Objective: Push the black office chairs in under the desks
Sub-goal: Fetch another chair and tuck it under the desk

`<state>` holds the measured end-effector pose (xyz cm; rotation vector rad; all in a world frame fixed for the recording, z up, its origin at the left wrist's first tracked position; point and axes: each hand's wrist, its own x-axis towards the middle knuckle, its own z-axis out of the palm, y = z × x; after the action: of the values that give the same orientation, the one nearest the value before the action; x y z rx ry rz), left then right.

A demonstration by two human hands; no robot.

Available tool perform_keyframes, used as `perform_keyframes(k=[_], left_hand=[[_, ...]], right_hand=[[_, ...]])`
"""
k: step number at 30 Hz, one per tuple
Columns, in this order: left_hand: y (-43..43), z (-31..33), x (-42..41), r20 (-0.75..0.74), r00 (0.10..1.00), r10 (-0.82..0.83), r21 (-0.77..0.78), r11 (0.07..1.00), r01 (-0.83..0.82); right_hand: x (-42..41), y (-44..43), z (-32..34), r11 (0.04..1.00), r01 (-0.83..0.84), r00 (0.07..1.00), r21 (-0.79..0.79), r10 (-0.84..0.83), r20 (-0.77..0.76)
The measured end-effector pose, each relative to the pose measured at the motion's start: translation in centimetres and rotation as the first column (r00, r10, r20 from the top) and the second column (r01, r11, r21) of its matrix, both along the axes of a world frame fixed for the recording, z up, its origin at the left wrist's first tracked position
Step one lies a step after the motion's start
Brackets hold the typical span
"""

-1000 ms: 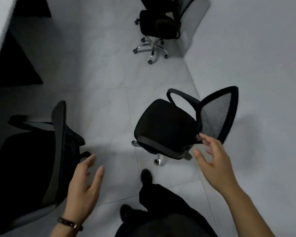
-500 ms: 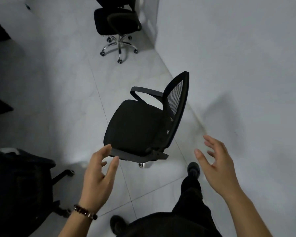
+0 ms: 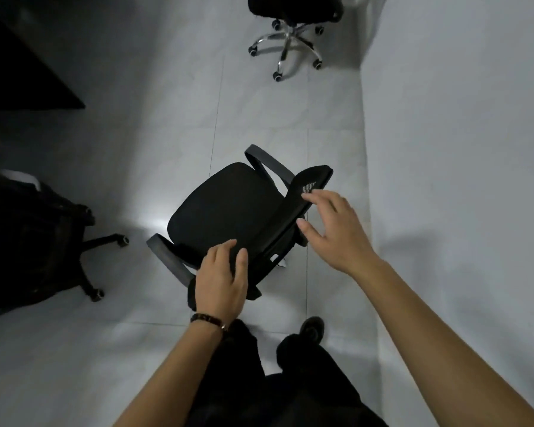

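Both hands have reached the chair (image 3: 225,211): left hand (image 3: 221,280) now rests on its backrest, right hand (image 3: 333,229) hovers, fingers spread

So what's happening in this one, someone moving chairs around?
A person stands behind a black office chair in the aisle. The left hand rests on the lower end of its backrest; the right hand is open at the top edge. Two other chairs, one far and one left, stand nearby.

Head-height view, steeply down, close
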<state>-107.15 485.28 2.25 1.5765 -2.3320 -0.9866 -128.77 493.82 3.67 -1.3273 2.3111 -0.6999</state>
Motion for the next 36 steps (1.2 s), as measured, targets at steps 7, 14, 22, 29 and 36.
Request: perform_keyframes(k=[7,14,22,29,36], left_hand=[[-0.9,-4.1,-2.5,0.439,0.896,-0.061,-0.014,0.997,0.075],[-9.4,-4.1,-3.2,0.455,0.891,0.007,-0.079,0.996,0.033],[-22.3,-4.6,-4.8,0.418,0.902,0.104,-0.127,0.990,-0.056],[-32.1,-4.3,-4.6,0.419,0.898,0.135,-0.152,0.985,-0.078],[-43.1,-4.7,-4.6,0.414,0.873,0.258,-0.221,0.959,-0.179]], right_hand=[[-3.4,-6.6,-6.9,0.896,-0.309,0.872,0.319,0.401,-0.280],[-3.7,-15.1,-6.7,0.894,-0.300,0.861,0.334,0.404,-0.308],[-5.3,-29.8,-6.9,0.871,-0.337,0.825,0.357,0.456,-0.334],[-5.3,-40.8,-6.8,0.853,-0.386,0.809,0.352,0.496,-0.315],[-5.2,-54.1,-7.7,0.843,-0.463,0.768,0.274,0.536,-0.351]])
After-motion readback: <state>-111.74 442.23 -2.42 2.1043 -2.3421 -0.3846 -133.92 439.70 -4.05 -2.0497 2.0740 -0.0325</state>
